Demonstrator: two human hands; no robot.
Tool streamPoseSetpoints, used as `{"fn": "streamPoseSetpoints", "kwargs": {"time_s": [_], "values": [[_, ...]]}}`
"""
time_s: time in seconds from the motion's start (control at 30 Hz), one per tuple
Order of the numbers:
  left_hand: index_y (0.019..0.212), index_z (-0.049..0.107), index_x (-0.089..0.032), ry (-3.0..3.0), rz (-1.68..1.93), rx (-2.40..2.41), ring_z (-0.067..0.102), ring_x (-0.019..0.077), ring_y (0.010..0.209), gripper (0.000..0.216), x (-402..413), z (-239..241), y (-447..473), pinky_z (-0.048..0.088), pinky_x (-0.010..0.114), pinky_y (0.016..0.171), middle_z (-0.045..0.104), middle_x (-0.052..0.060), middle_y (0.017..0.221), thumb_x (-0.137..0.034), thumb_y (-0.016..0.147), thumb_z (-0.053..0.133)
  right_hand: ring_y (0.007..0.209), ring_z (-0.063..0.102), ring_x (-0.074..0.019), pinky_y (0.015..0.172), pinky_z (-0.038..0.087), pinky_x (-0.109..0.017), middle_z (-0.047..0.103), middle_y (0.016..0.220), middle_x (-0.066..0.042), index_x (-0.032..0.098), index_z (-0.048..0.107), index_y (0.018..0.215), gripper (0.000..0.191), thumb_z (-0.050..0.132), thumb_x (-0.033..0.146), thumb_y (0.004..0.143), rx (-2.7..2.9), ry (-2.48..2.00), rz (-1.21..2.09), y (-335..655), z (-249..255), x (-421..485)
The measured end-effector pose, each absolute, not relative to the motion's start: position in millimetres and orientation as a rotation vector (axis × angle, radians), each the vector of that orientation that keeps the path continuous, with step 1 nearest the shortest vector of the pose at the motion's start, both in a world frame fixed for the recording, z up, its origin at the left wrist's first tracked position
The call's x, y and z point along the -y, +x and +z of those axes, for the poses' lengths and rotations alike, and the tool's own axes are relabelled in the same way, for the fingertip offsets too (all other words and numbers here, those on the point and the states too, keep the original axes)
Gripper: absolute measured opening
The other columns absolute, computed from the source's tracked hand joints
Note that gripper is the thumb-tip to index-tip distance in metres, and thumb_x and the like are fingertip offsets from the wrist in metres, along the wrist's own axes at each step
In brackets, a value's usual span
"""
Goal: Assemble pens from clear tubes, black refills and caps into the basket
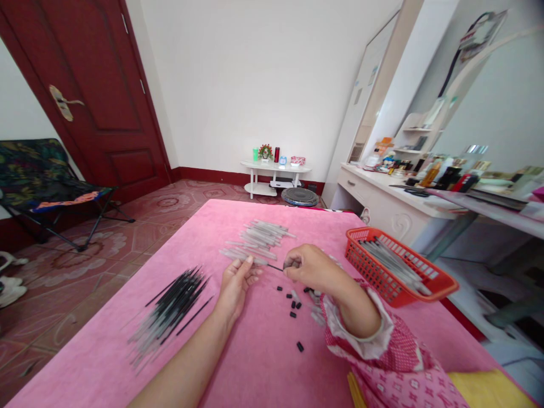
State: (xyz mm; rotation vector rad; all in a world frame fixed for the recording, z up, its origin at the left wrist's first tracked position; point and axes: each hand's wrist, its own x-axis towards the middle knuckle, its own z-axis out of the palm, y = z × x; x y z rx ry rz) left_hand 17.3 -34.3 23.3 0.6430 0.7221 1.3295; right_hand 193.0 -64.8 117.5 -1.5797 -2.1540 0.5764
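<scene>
Between the thumb and fingers of my left hand (240, 279) is a slim clear tube (260, 262), like a pen barrel. A thin black rod (275, 267) runs from it to my right hand (312, 266), whose fingertips pinch its far end; something dark shows there, partly hidden. Just beyond my hands lies a pile of clear, whitish tubes (263, 233). Left of my left hand, many thin black-and-grey rods (178, 303), like pen refills, are heaped. Small black caps (293, 306) lie scattered below my right hand, with small clear pieces (317, 315) beside its cuff.
A red plastic basket (442, 287) with grey tubes (395, 265) stands on the pink-covered table (255, 362), right of my right arm. Yellow cloth (488, 388) lies at the near right. A white dresser (382, 195) with bottles is at right, and a folding chair (38, 175) at left.
</scene>
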Motion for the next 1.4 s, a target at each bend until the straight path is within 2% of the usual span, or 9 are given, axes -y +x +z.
{"fn": "streamPoseSetpoints", "kwargs": {"time_s": [0.17, 0.3, 0.53, 0.77, 0.93, 1.1, 1.3, 1.4], "values": [[0.075, 0.061, -0.012, 0.579, 1.218, -0.64, 0.063, 0.0102, 0.055, 0.014, 35, 22, 21, 0.048, 0.016, 0.049, 0.067, 0.004, 0.067, -0.019, 0.068, 0.071, 0.058, 0.053, -0.0106, 0.054, 0.035, -0.02, 0.062, 0.063, 0.0, 0.015, 0.067, 0.071, 0.014, 0.056, 0.023, 0.07, 2.115, -1.479, 0.605, 193, 113, 60], [0.076, 0.061, -0.011, 0.401, 1.303, -0.582, 0.062, 0.0082, 0.055, 0.003, 28, 17, 17, 0.05, 0.014, 0.051, 0.068, 0.006, 0.07, -0.011, 0.074, 0.063, 0.059, 0.052, -0.0109, 0.055, 0.036, -0.02, 0.061, 0.064, -0.001, 0.012, 0.065, 0.074, 0.025, 0.054, 0.034, 0.076, 1.971, -1.455, 0.543, 203, 108, 48], [0.074, 0.06, -0.01, 0.294, 1.351, -0.565, 0.062, 0.0084, 0.055, 0.005, 23, 16, 12, 0.051, 0.013, 0.048, 0.068, 0.007, 0.071, -0.009, 0.078, 0.057, 0.068, 0.058, -0.0144, 0.056, 0.034, -0.023, 0.067, 0.073, -0.004, 0.018, 0.07, 0.075, 0.013, 0.06, 0.024, 0.069, 2.036, -1.934, 0.28, 219, 87, 40], [0.072, 0.06, -0.009, 0.257, 1.358, -0.575, 0.062, 0.0079, 0.054, 0.011, 23, 19, 12, 0.051, 0.013, 0.048, 0.068, 0.008, 0.071, -0.007, 0.081, 0.054, 0.08, 0.061, -0.0166, 0.063, 0.037, -0.023, 0.069, 0.087, -0.004, 0.022, 0.07, 0.086, 0.019, 0.06, 0.022, 0.069, 2.159, -2.037, 0.268, 203, 60, 39], [0.071, 0.06, -0.009, 0.268, 1.354, -0.566, 0.062, 0.0081, 0.054, 0.012, 22, 17, 12, 0.051, 0.013, 0.048, 0.068, 0.008, 0.071, -0.007, 0.081, 0.053, 0.087, 0.061, -0.0186, 0.071, 0.039, -0.025, 0.068, 0.092, -0.007, 0.02, 0.069, 0.089, 0.026, 0.054, 0.011, 0.069, 2.142, -2.067, 0.194, 197, 50, 38], [0.073, 0.06, -0.009, 0.305, 1.35, -0.569, 0.062, 0.0083, 0.055, 0.01, 21, 14, 11, 0.051, 0.014, 0.048, 0.068, 0.008, 0.073, -0.008, 0.081, 0.053, 0.084, 0.061, -0.0171, 0.071, 0.04, -0.024, 0.068, 0.09, -0.007, 0.016, 0.067, 0.089, 0.027, 0.051, 0.01, 0.068, 2.026, -1.919, 0.283, 200, 48, 32], [0.075, 0.061, -0.011, 0.406, 1.362, -0.613, 0.063, 0.0088, 0.057, 0.001, 25, 15, 13, 0.051, 0.014, 0.05, 0.069, 0.007, 0.072, -0.011, 0.075, 0.062, 0.072, 0.059, -0.0124, 0.067, 0.042, -0.021, 0.068, 0.079, -0.004, 0.014, 0.066, 0.081, 0.021, 0.049, 0.01, 0.07, 1.926, -1.433, 0.553, 184, 61, 34], [0.076, 0.061, -0.011, 0.465, 1.366, -0.617, 0.063, 0.0094, 0.059, 0.01, 27, 16, 14, 0.05, 0.015, 0.052, 0.069, 0.005, 0.071, -0.015, 0.071, 0.068, 0.071, 0.058, -0.0114, 0.066, 0.043, -0.021, 0.067, 0.081, -0.003, 0.014, 0.065, 0.085, 0.021, 0.05, 0.012, 0.07, 1.845, -1.303, 0.607, 174, 69, 40]]}}
